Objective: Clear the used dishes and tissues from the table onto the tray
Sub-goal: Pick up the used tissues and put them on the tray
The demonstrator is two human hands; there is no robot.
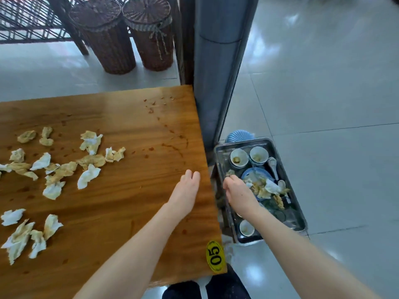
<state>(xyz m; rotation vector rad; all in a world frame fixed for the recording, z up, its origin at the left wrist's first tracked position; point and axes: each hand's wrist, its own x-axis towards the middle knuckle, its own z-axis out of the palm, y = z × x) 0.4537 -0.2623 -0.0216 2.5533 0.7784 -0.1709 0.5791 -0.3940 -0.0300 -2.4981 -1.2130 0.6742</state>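
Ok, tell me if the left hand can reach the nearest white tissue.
Probably yes: the left hand rests flat on the table, and only bare wood lies between it and that white tissue.

A yellow oval sticker (pixel 214 256) on the table (pixel 129 130) corner reads "05".

Tissues (pixel 54 169) lie scattered over the left half of the desk (pixel 129 126). The tray (pixel 300 214) sits lower, just right of the desk. In it, 2 bowls (pixel 238 158) stand at the far end, with a plate (pixel 257 173) before them. 2 baskets (pixel 108 39) stand behind the desk. The left grip (pixel 186 188) rests by the desk's right edge. The right grip (pixel 239 193) is over the tray, perhaps touching a tissue.
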